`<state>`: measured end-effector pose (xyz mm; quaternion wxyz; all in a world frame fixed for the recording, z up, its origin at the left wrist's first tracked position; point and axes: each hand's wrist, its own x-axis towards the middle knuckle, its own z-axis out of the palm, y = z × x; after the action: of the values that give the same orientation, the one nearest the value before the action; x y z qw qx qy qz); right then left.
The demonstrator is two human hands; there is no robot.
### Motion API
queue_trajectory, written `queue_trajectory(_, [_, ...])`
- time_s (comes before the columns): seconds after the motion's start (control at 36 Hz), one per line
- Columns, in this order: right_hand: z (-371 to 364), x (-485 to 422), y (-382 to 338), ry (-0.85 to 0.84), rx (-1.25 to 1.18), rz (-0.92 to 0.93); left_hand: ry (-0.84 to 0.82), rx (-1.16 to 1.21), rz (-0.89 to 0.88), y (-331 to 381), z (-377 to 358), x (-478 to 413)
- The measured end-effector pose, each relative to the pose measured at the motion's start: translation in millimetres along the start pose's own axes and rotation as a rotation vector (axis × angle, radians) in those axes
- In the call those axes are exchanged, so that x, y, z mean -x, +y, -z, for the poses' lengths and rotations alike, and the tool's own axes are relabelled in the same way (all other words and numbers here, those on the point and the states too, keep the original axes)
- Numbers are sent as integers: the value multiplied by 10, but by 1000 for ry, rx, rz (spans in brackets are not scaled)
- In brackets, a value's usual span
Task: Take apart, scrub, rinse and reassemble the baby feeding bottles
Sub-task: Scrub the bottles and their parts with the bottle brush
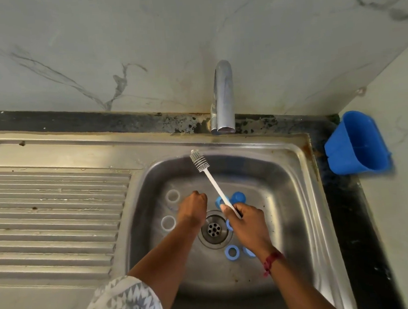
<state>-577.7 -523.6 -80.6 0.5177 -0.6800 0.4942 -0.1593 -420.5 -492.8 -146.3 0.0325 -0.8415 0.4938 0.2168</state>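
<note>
Two clear bottles stand upright in the sink's left part, one (pixel 172 196) farther back and one (pixel 168 222) nearer. Blue screw rings (pixel 232 251) and a blue cap (pixel 238 197) lie around the drain (pixel 214 228). My right hand (pixel 248 226) grips the handle of a white bottle brush (pixel 200 163), whose bristle head points up and back toward the tap. My left hand (pixel 193 208) reaches down beside the clear bottles with its knuckles up and fingers curled under. Whatever lies beneath its fingers is hidden.
The steel sink basin (pixel 295 196) has a ribbed drainboard (pixel 50 213) on its left. A chrome tap (pixel 222 97) stands at the back, with no water running. A blue plastic holder (pixel 358 143) hangs on the right wall over the dark counter edge.
</note>
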Motion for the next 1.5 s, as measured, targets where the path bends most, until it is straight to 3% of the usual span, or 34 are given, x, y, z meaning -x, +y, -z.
queue_trajectory(0.08, [68,17,5,15,-5,7,33,98,23,51,72,13])
queue_trajectory(0.17, [136,57,9,37,12,2,98,383,94,78,189,44])
queue_trajectory(0.22, [174,103,11,56,3,-5,78,651,195,80,326,139])
queue_trajectory(0.36, [242,276,-66,78,-11,-1,70,1605,439,-74,676,583])
queue_trajectory(0.44, [251,389,-58,56,-7,4,65,2003,466,-230,893,801])
queue_trajectory(0.5, [253,456,-31,53,40,41,111,2140,461,-312,1020,908])
queue_trajectory(0.58, [248,550,-4,40,139,107,189,2161,434,-383,1154,1048])
queue_trajectory(0.81, [229,801,-80,-2,226,256,314,1925,370,-436,1334,1329])
queue_trajectory(1.06, [201,809,-21,225,453,544,432,1887,362,-293,1402,1491])
queue_trajectory(1.22, [158,789,70,359,605,628,406,1884,424,-319,1366,1492])
queue_trajectory(1.39, [145,882,-45,467,914,773,419,1767,458,-377,1365,1446])
queue_trajectory(1.5, [95,875,-186,546,920,833,465,1722,441,-373,1404,1458])
